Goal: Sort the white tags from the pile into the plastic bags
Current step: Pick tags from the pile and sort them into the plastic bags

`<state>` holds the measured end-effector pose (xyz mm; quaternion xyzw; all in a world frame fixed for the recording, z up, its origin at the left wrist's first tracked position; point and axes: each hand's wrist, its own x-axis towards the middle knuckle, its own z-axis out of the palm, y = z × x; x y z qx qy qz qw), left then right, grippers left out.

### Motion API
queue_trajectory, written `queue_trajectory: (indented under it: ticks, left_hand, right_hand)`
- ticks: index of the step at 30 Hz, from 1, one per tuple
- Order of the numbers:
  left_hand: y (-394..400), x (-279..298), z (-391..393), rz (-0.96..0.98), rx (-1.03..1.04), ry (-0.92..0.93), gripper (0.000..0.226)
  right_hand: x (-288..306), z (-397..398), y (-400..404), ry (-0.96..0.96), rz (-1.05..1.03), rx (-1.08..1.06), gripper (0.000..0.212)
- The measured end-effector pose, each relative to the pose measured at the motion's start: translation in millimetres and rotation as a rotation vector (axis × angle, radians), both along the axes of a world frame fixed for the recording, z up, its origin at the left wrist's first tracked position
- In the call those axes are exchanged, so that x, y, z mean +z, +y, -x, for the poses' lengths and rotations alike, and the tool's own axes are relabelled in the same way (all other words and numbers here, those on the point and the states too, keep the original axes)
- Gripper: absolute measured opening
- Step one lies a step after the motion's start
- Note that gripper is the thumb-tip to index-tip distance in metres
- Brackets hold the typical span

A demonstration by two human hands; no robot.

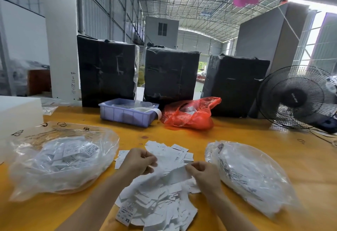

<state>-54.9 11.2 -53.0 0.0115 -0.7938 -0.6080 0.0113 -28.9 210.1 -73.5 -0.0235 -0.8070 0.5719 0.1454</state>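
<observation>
The right hand (203, 173) pinches one white tag (177, 174), which stretches sideways toward the left hand (137, 161). The left hand's fingers curl, maybe around more tags. The pile (156, 203) lies on the yellow surface (255, 134) between two clear bags. The right bag (251, 176) is nearer the tag; the left bag (60, 159) holds tags too.
</observation>
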Motion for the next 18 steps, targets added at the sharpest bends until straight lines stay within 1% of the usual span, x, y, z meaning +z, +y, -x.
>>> queue_trajectory:
  ticks: [2, 5, 6, 8, 9, 11, 12, 15, 16, 17, 18]
  left_hand:
    - [0, -1, 0, 0.011, 0.003, -0.002, 0.012]
    - [-1, -2, 0, 0.016, 0.001, -0.001, 0.007]
    - [-2, -3, -1, 0.021, 0.002, 0.005, 0.005]
    - [-3, -3, -1, 0.037, 0.005, 0.02, 0.009]
    - [-3, -2, -1, 0.044, 0.006, 0.026, 0.013]
    - [-3, -1, -2, 0.05, 0.008, 0.033, 0.018]
    - [-2, 0, -3, 0.048, 0.006, 0.032, 0.02]
    - [2, 3, -4, 0.065, -0.019, 0.021, 0.017]
    - [4, 3, -5, 0.073, -0.028, 0.015, 0.015]
    - [5, 4, -5, 0.079, -0.036, 0.007, 0.012]
    - [6, 5, -6, 0.084, -0.044, -0.002, 0.01]
  right_hand:
    - [3, -1, 5, -0.07, 0.075, 0.003, 0.017]
    - [2, -1, 8, -0.136, 0.084, 0.03, 0.017]
    - [2, -1, 8, -0.127, 0.084, 0.035, 0.015]
    - [1, -2, 7, -0.087, 0.09, 0.039, 0.007]
    - [1, -2, 7, -0.066, 0.097, 0.032, 0.008]
    - [1, 0, 8, -0.06, 0.145, 0.02, 0.017]
    - [2, 2, 10, -0.089, 0.229, 0.03, 0.021]
    - [9, 5, 14, -0.281, 0.712, 0.171, 0.033]
    - [11, 6, 16, -0.321, 0.832, 0.232, 0.037]
    - [12, 5, 17, -0.345, 0.901, 0.293, 0.038]
    - [14, 3, 16, -0.354, 0.934, 0.346, 0.035]
